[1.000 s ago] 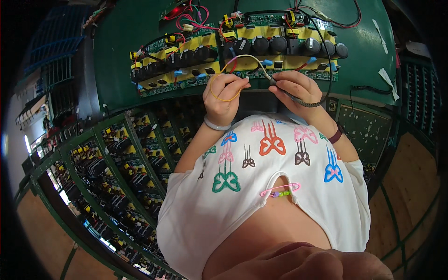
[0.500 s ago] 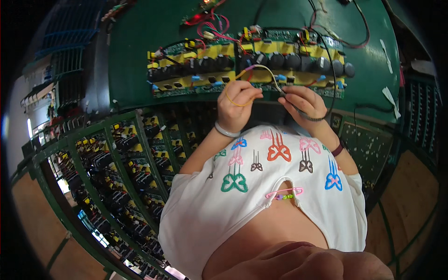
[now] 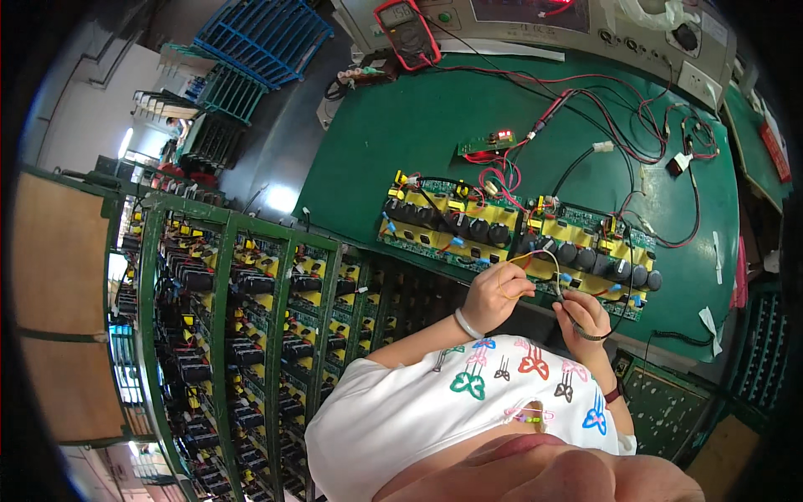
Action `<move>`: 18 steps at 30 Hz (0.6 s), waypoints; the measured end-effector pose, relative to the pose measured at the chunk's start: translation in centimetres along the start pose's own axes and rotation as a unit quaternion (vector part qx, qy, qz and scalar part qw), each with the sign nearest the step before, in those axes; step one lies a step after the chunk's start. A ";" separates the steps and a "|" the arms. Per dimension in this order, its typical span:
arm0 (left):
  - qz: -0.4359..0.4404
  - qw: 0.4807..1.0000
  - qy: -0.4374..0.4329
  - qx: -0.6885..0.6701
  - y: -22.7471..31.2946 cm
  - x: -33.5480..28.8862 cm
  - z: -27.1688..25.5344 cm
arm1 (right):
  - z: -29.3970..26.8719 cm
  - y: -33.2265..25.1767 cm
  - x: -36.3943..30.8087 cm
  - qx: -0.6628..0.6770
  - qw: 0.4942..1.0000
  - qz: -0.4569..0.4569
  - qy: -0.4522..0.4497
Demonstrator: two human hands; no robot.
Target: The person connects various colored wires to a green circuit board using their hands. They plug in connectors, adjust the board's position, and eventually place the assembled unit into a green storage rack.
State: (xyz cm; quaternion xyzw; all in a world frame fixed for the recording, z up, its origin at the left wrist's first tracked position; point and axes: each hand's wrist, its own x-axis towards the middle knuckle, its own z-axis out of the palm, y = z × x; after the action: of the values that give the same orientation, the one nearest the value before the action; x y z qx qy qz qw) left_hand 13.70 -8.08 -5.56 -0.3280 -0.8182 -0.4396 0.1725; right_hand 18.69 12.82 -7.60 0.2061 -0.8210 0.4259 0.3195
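My left hand [image 3: 493,299] is closed, its fingertips pinching a thin yellow wire [image 3: 516,258] that loops round the fingers. To the right, my right hand [image 3: 584,318] grips the end of a pale wire [image 3: 555,261] between thumb and fingers. The two wires form one arch between my hands; where they meet is too small to make out. Just beyond, a long circuit board [image 3: 493,232] with yellow parts and black capacitors lies on the green table [image 3: 401,125]. A similar board [image 3: 590,261] lies to its right, partly behind the wires.
A small board with a lit red display [image 3: 489,144] lies farther back among red and black leads. A red multimeter [image 3: 407,35] stands at the back left, beside a grey instrument [image 3: 535,33]. Green racks [image 3: 222,301] of circuit boards stand at my left.
The view has swung up and left, so the table's back, the multimeter and the instrument now show. My hands keep almost the same hold on the wires.
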 end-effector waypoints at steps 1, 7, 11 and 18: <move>-0.003 1.000 -0.003 0.003 0.0 0.0 0.0 | -0.1 -0.1 0.0 -0.001 1.000 0.003 -0.003; -0.004 1.000 -0.017 0.010 -0.2 0.0 0.5 | -1.9 -0.2 -0.4 0.006 0.999 -0.016 0.043; -0.013 0.999 -0.026 0.016 0.0 0.2 0.1 | -2.0 0.2 -0.4 -0.009 0.998 0.018 0.066; -0.021 0.999 -0.024 0.015 -0.1 0.3 0.3 | -1.9 0.2 -0.4 -0.013 0.997 0.016 0.076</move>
State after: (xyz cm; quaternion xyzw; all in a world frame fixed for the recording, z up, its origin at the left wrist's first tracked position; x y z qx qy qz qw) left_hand 13.47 -7.80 -5.59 -0.3191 -0.8350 -0.4230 0.1484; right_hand 19.50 14.55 -7.15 0.1556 -0.8031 0.4345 0.3769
